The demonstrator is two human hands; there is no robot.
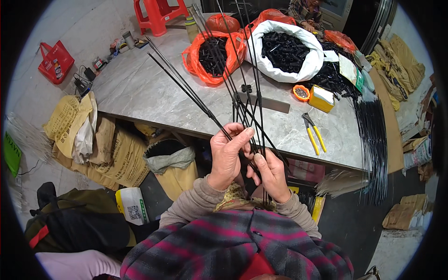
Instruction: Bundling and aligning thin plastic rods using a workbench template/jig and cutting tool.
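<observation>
Several long thin black rods fan upward and to the left over the front of the table, with thicker black sleeves partway along them. My left hand is closed round the bundle, its thumb pressed across the rods. Just right of it and slightly lower, my right hand pinches rods between thumb and fingers. The lower ends hang below my hands in front of my chest. Where the fingers overlap, I cannot tell exactly which rods each hand grips.
On the grey table stand a red bag and a white sack of black tubes. Pliers, an orange dish and a yellow box lie right. Black rods overhang the right edge. Another person sits beyond.
</observation>
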